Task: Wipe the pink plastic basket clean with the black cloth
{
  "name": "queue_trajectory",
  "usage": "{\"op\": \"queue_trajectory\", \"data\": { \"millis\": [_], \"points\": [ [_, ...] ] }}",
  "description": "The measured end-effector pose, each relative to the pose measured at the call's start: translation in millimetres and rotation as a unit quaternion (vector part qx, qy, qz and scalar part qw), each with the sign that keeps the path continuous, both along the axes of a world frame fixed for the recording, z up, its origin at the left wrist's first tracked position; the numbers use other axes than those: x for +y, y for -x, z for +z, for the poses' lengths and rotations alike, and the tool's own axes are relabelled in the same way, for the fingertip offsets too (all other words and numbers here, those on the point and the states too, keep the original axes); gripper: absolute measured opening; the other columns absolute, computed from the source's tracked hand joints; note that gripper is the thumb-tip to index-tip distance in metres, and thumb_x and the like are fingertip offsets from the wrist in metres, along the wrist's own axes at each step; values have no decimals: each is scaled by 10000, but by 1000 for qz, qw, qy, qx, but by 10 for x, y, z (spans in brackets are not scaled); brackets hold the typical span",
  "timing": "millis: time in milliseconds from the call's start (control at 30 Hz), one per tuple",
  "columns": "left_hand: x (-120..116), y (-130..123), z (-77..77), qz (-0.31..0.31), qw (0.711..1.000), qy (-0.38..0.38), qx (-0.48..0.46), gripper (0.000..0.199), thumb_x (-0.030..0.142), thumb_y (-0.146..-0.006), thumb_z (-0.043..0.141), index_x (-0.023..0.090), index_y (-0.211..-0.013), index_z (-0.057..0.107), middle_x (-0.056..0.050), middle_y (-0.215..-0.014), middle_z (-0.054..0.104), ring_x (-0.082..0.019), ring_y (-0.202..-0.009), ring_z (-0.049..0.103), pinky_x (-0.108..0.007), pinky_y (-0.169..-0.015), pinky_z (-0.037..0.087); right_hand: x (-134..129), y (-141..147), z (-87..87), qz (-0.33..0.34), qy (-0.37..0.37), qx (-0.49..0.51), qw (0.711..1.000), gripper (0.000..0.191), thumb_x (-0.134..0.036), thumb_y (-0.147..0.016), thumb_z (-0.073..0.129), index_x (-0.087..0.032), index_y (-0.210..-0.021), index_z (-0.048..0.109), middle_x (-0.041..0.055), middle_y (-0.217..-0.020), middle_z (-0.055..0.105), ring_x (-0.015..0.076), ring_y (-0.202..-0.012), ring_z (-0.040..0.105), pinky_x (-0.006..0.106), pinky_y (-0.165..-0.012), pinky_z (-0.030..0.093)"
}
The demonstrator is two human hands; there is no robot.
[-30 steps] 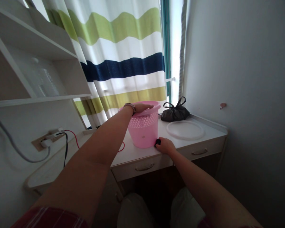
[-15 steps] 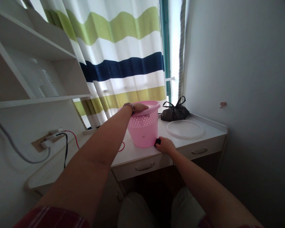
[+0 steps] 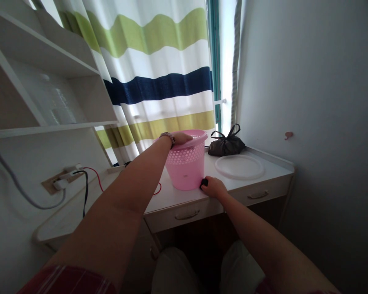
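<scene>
A pink plastic wastebasket (image 3: 185, 173) with a perforated upper band stands upright on the white desk (image 3: 168, 203). My left hand (image 3: 182, 139) lies over its near rim, gripping there; the fingertips inside are partly hidden. By the base of the wastebasket, on its right, my right hand (image 3: 215, 188) is closed around a small black bundle (image 3: 204, 183), its kind too small to make out. A white plastic ring (image 3: 239, 167) lies flat on the desk to the right. Behind the ring sits a tied black plastic bag (image 3: 226, 146).
A red cable (image 3: 158, 189) runs over the desk left of the wastebasket. Plugs fill a wall socket (image 3: 61, 179) at left. White shelves (image 3: 53, 126) overhang that side. A striped curtain (image 3: 159, 90) hangs behind, and a pink hook (image 3: 288, 135) is on the right wall.
Hardly anything differs. Both hands keep their places at the wastebasket, and the view shifts very slightly.
</scene>
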State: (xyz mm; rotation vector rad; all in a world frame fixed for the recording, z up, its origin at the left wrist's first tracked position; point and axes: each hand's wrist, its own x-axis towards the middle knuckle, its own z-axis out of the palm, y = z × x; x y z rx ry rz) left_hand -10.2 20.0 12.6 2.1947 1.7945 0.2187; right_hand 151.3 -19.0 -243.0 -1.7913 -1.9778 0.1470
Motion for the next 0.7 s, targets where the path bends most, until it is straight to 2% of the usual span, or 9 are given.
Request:
{"op": "queue_trajectory", "data": {
  "millis": [100, 367, 533, 700],
  "points": [
    [88, 42, -9, -18, 998, 40, -40, 390, 552, -771, 429, 230, -826, 642, -53, -822, 661, -253, -785, 611, -346, -625, 468, 3, 6, -2, 0, -2, 0, 1000, 361, -474, -751, 503, -212, -982, 594, 88, -928, 642, 235, -849, 584, 290, -685, 379],
    [144, 55, -15, -24, 1000, -8, -14, 401, 549, -784, 419, 208, -802, 629, -61, -834, 655, -255, -812, 594, -352, -688, 454, 17, 10, -14, -1, 3, 3, 1000, 369, -479, -751, 509, -203, -980, 593, 96, -941, 641, 226, -860, 577, 288, -705, 373],
    [133, 62, -28, -19, 999, 13, -36, 383, 552, -768, 436, 224, -810, 628, -59, -856, 653, -256, -795, 600, -362, -658, 460, 36, 7, -42, 2, -8, -2, 1000, 357, -479, -753, 493, -217, -975, 588, 89, -929, 640, 234, -840, 580, 296, -685, 374],
    [139, 70, -33, -31, 998, -5, -45, 384, 546, -754, 449, 214, -824, 628, -58, -899, 654, -244, -761, 602, -352, -633, 455, 66, 0, -72, 6, -11, 0, 1000, 369, -489, -747, 489, -218, -978, 586, 88, -926, 638, 230, -826, 579, 292, -668, 366]
  ]
}}
